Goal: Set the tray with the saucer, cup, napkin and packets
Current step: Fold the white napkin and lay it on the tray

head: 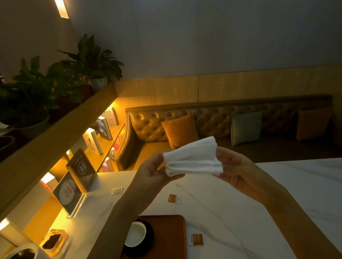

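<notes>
head view: left hand (153, 170) and right hand (239, 173) grip the folded white napkin (191, 158) by its ends, fingers curled round it. below the fingers, cup (135, 234) on saucer (149, 247) sits on tray (172, 244); packets (196, 239) lie beside.

Single wide-angle view, worn at head height; facing forward and down over the table (328, 187) toward the sofa (145, 131) across mid-frame; nearest the lens, left hand (151, 171) and right hand (239, 170) gripping the napkin (191, 158) at centre; tray (172, 244) at lower edge.
</notes>
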Demonstrator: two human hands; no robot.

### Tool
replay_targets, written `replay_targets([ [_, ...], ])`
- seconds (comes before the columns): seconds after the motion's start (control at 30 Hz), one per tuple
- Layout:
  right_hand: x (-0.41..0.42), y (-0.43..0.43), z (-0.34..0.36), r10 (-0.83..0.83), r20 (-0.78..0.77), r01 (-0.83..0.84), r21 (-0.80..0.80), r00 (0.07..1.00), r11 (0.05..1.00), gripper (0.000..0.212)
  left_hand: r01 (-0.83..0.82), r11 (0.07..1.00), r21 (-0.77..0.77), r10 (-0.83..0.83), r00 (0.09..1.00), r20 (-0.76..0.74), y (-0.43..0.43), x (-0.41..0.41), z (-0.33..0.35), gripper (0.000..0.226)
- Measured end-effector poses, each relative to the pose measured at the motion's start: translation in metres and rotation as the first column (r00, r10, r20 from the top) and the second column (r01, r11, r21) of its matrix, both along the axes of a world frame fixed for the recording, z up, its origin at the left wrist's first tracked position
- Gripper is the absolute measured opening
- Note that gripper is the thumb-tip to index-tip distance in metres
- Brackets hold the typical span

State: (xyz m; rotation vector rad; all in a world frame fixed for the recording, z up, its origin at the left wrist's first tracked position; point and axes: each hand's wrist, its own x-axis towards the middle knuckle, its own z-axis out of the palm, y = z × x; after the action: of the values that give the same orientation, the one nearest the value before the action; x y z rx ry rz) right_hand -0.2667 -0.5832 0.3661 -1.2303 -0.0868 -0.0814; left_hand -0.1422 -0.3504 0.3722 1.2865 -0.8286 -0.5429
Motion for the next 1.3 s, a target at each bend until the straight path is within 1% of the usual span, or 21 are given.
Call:
replay_targets([
  [0.07, 0.008, 0.013, -0.005, -0.062, 0.000, 0.062, -0.151, 0.998, 0.987, 0.063, -0.079, 0.995, 0.057, 0.078, 0.997, 0.026, 0.005, -0.001, -0.006, 0.048],
  [0.13, 0.015, 0.025, -0.010, -0.077, 0.003, 0.076, -0.229, 0.997, 0.971, 0.064, -0.070, 0.995, 0.071, 0.072, 0.997, -0.026, 0.014, -0.002, -0.009, 0.047],
  [0.2, 0.020, 0.032, -0.016, -0.009, -0.020, 0.004, -0.256, 1.000, 0.967, 0.071, -0.080, 0.991, 0.110, 0.087, 0.995, -0.053, 0.026, -0.002, -0.011, 0.048],
  [0.3, 0.029, 0.041, -0.031, 0.123, -0.116, -0.146, -0.224, 0.986, 0.964, 0.090, -0.162, 0.968, 0.192, 0.170, 0.985, -0.021, 0.043, -0.002, -0.017, 0.049],
  [0.37, 0.037, 0.051, -0.041, 0.125, -0.180, -0.172, -0.274, 0.976, 0.946, 0.097, -0.220, 0.945, 0.242, 0.225, 0.974, 0.008, 0.052, -0.001, -0.024, 0.042],
  [0.4, 0.041, 0.057, -0.046, 0.101, -0.201, -0.163, -0.323, 0.974, 0.932, 0.095, -0.249, 0.930, 0.272, 0.248, 0.968, 0.037, 0.056, 0.001, -0.028, 0.037],
  [0.43, 0.045, 0.064, -0.050, 0.065, -0.211, -0.141, -0.365, 0.975, 0.920, 0.088, -0.271, 0.915, 0.300, 0.263, 0.963, 0.067, 0.061, 0.002, -0.033, 0.032],
  [0.53, 0.056, 0.082, -0.064, -0.047, -0.189, -0.037, -0.416, 0.981, 0.909, 0.042, -0.323, 0.877, 0.356, 0.293, 0.946, 0.139, 0.074, 0.010, -0.049, 0.024],
  [0.57, 0.059, 0.088, -0.068, -0.086, -0.185, 0.001, -0.417, 0.979, 0.909, 0.035, -0.348, 0.859, 0.376, 0.309, 0.937, 0.162, 0.079, 0.013, -0.055, 0.023],
  [0.63, 0.066, 0.099, -0.078, -0.159, -0.194, 0.066, -0.416, 0.968, 0.907, 0.028, -0.389, 0.824, 0.412, 0.346, 0.921, 0.179, 0.087, 0.020, -0.067, 0.020],
  [0.73, 0.077, 0.115, -0.095, -0.255, -0.204, 0.145, -0.436, 0.945, 0.888, 0.021, -0.415, 0.786, 0.458, 0.399, 0.907, 0.137, 0.095, 0.030, -0.086, 0.019],
  [0.8, 0.082, 0.123, -0.108, -0.288, -0.201, 0.169, -0.463, 0.936, 0.870, 0.019, -0.387, 0.788, 0.480, 0.402, 0.913, 0.076, 0.100, 0.038, -0.100, 0.017],
  [0.87, 0.086, 0.127, -0.121, -0.299, -0.225, 0.165, -0.472, 0.927, 0.866, 0.015, -0.320, 0.805, 0.500, 0.375, 0.927, -0.009, 0.105, 0.048, -0.117, 0.015],
  [0.93, 0.086, 0.128, -0.137, -0.324, -0.305, 0.165, -0.448, 0.895, 0.879, 0.012, -0.247, 0.819, 0.518, 0.344, 0.934, -0.098, 0.108, 0.059, -0.134, 0.016],
  [1.03, 0.080, 0.123, -0.164, -0.321, -0.450, 0.114, -0.429, 0.833, 0.896, 0.021, -0.156, 0.834, 0.530, 0.312, 0.924, -0.219, 0.106, 0.073, -0.160, 0.017],
  [1.1, 0.076, 0.120, -0.183, -0.309, -0.532, 0.081, -0.408, 0.788, 0.909, 0.033, -0.092, 0.823, 0.560, 0.270, 0.931, -0.244, 0.100, 0.082, -0.181, 0.020],
  [1.13, 0.076, 0.118, -0.194, -0.318, -0.559, 0.085, -0.403, 0.766, 0.911, 0.036, -0.065, 0.806, 0.588, 0.251, 0.938, -0.240, 0.096, 0.085, -0.193, 0.021],
  [1.23, 0.077, 0.112, -0.225, -0.381, -0.610, 0.119, -0.424, 0.694, 0.898, 0.027, -0.004, 0.748, 0.664, 0.236, 0.936, -0.261, 0.078, 0.093, -0.229, 0.021],
  [1.3, 0.079, 0.110, -0.247, -0.414, -0.646, 0.136, -0.435, 0.642, 0.890, 0.026, -0.002, 0.726, 0.688, 0.225, 0.946, -0.235, 0.066, 0.097, -0.253, 0.020],
])
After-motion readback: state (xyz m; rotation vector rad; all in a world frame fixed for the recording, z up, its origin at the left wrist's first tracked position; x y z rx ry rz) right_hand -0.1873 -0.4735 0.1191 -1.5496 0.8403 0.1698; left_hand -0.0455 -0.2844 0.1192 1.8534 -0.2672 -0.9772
